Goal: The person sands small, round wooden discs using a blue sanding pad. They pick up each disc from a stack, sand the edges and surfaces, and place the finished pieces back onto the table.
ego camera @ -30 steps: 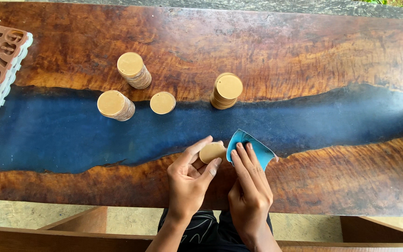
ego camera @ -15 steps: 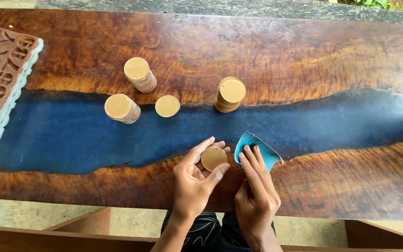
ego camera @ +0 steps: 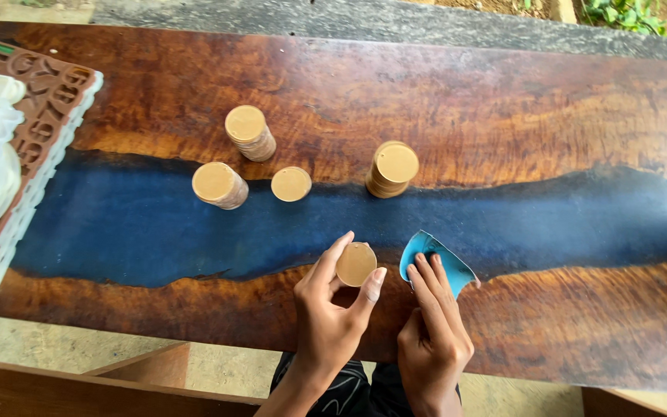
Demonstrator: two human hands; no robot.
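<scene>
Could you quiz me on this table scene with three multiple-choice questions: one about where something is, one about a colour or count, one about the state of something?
1. Where does the single flat wooden disc lie?
A. between two stacks
B. on the moulds
C. on the floor

2. What colour is the sheet under the right hand?
A. red
B. blue
C. yellow

3. How is the disc in the left hand held?
A. lying flat on the table
B. pinched between thumb and fingers
C. wrapped inside the sheet

Answers:
1 A, stacks stand on either side of it.
2 B, the curled sheet shows blue.
3 B, thumb and fingers grip its edge.
</scene>
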